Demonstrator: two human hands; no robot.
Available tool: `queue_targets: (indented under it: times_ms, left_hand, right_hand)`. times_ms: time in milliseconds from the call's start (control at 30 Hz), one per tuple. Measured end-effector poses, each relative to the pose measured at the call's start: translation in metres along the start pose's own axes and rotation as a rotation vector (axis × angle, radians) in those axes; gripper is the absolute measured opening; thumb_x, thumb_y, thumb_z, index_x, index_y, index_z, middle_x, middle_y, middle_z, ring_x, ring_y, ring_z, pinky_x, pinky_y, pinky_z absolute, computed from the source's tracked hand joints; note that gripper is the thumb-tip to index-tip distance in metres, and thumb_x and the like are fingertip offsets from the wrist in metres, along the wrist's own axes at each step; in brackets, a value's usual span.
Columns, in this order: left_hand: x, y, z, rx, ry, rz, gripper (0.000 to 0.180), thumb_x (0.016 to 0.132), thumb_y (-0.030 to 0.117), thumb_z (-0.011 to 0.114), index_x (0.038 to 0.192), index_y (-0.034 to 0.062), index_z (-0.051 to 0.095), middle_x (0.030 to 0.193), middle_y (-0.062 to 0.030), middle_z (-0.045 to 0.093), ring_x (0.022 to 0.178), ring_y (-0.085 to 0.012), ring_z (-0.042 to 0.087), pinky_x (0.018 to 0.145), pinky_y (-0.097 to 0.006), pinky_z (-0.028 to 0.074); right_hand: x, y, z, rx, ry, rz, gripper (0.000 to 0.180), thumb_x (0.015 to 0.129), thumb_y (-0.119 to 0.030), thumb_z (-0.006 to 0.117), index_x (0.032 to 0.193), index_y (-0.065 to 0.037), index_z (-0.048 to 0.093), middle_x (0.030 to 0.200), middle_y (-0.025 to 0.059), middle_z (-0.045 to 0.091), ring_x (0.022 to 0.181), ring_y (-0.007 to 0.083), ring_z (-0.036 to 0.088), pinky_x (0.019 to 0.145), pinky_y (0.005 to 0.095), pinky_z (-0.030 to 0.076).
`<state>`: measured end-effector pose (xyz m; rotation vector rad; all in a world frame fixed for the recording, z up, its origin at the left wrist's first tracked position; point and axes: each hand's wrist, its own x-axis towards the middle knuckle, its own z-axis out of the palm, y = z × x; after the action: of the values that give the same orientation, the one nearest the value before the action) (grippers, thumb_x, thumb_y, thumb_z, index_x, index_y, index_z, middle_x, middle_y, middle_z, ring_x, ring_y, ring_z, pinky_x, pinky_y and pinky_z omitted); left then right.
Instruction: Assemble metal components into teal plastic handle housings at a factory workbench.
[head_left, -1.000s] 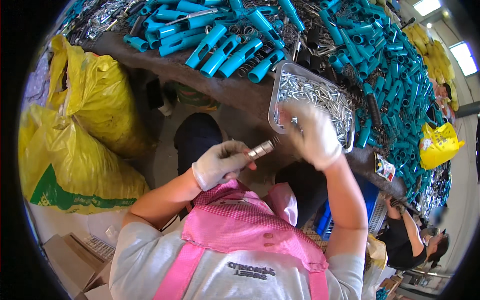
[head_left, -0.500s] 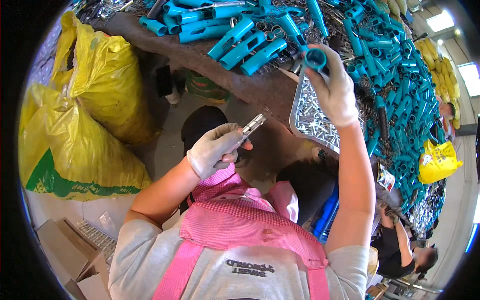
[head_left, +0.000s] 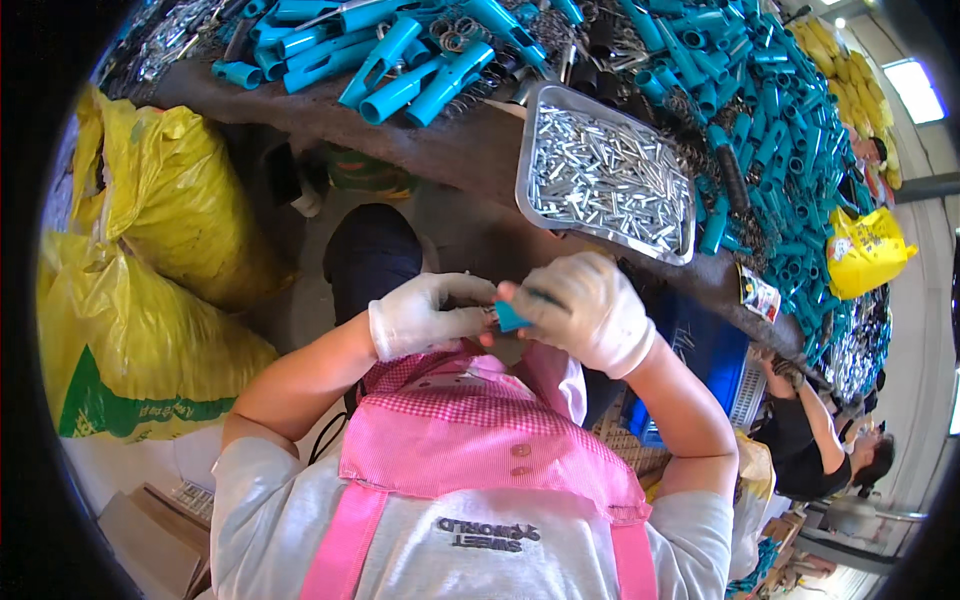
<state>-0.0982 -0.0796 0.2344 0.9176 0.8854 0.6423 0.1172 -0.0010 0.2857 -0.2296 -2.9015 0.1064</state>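
Hands meet near our chest: our left hand [head_left: 425, 315] and right hand [head_left: 585, 310] both pinch one blue plastic piece [head_left: 510, 318]. Assembly seems mid-way; the far tray of metal pins [head_left: 605, 180] and blue tubes [head_left: 400, 70] suggest plenty left.

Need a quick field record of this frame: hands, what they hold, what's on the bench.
left hand: white glove, fingertips pinched at a small part, meeting the right hand in front of the apron
right hand: white glove, grip closed on a small blue plastic piece
metal tray: on the bench, filled with short silver pins
blue tubes: heaped across the dark bench
yellow sacks: on the person's left
apron: pink checked
other person: seated at lower right
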Motion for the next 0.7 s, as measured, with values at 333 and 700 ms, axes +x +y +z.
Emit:
queue_targets:
  times_ms: [333,700]
  left_hand:
    - [0.011,-0.009,0.006,-0.160,-0.096,-0.097,0.040,0.095,0.033,0.048,0.118,0.0016,0.053,0.092,-0.0091,0.064,0.047,-0.0040,0.039,0.041,-0.017,0.033]
    - [0.020,-0.029,0.010,-0.395,-0.031,-0.328,0.041,0.095,0.038,0.047,0.114,0.0028,0.056,0.076,-0.0060,0.061,0.043,-0.0058,0.037,0.035,-0.018,0.029]
  right_hand:
    - [-0.042,0.002,-0.004,0.851,0.133,0.575,0.021,0.092,-0.011,0.048,0.092,0.002,0.065,0.087,0.0142,0.060,0.079,0.0260,0.060,0.075,0.0319,0.047]
    - [-0.051,-0.013,0.015,0.650,0.409,0.409,0.025,0.094,-0.015,0.045,0.088,0.000,0.064,0.084,0.0103,0.058,0.068,0.0142,0.055,0.058,0.0268,0.045]
